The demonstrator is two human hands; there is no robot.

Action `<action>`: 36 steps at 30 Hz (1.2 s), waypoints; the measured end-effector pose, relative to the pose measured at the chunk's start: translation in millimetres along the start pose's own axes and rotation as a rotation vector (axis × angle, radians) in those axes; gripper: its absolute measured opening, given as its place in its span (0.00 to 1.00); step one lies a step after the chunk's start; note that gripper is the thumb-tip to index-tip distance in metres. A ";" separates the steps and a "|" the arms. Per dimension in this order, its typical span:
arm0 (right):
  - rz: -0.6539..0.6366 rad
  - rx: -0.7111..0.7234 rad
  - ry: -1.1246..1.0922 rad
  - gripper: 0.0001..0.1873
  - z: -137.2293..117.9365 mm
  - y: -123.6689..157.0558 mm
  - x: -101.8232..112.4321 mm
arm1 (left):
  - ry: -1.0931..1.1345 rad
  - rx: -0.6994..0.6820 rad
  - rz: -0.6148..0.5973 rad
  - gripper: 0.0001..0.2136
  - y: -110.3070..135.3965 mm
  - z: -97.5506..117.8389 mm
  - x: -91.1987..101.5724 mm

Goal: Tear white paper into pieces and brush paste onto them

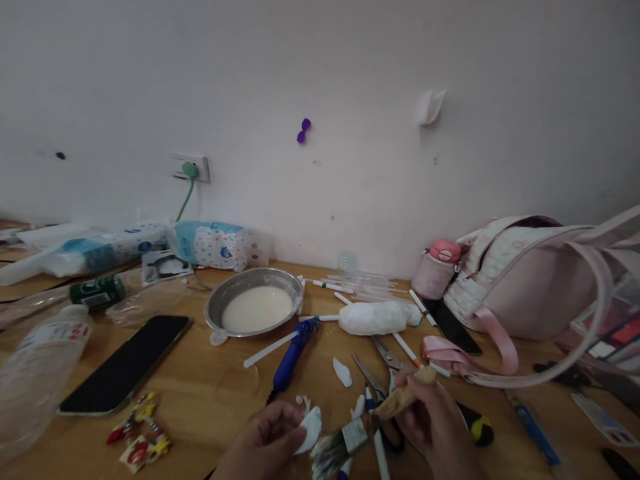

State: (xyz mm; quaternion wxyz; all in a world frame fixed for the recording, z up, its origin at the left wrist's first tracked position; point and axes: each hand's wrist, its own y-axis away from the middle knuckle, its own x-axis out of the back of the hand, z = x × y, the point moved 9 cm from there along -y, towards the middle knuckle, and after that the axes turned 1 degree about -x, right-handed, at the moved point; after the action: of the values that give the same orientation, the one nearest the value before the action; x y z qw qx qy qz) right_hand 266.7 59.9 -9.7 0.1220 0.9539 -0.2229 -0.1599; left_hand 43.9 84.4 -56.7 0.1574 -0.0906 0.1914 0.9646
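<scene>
At the bottom middle, my left hand [274, 437] pinches a small white oval piece [311, 430] between thumb and fingers. My right hand [433, 420] grips the wooden handle of a paintbrush [355, 437], its bristles down and left, close to the white piece. Beneath the brush lie scissors [387, 360] and several marker pens. A similar white piece [343, 372] rests on the table above them. Behind it is a white wrapped bundle [375, 318]. A metal bowl [213, 313] of milky liquid stands left of the bundle, with a blue glue gun [293, 353] in front of it.
On the left are a black phone [127, 363], a clear plastic bottle [43, 380], a green can [97, 292] and a beaded trinket [140, 433]. Wipes packs [213, 245] line the wall. A pink bag [525, 280] and a pink cup [435, 270] stand on the right.
</scene>
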 end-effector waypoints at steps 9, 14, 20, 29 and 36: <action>0.012 0.058 0.042 0.23 -5.4 -6.4 8.4 | 0.071 0.045 0.032 0.21 0.3 -2.7 0.7; 0.023 0.076 -0.068 0.18 -7.2 -6.8 15.5 | 0.052 0.083 0.009 0.21 1.0 -5.3 -0.9; 0.041 0.039 -0.024 0.23 0.9 -5.3 13.3 | 0.089 0.078 -0.028 0.18 0.7 -8.7 -2.5; 0.003 0.076 -0.084 0.23 -0.5 -4.0 12.0 | 0.009 0.044 -0.039 0.20 2.0 -3.9 -2.6; -0.063 0.212 -0.068 0.18 -20.4 -5.4 16.2 | -0.042 0.057 -0.066 0.20 3.4 -1.2 -4.3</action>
State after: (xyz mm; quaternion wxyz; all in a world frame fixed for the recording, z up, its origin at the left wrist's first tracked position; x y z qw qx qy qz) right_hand 289.9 60.4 3.4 0.0074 0.9620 -0.2124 -0.1716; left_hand 47.0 79.8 -55.6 0.1955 -0.0722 0.2124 0.9547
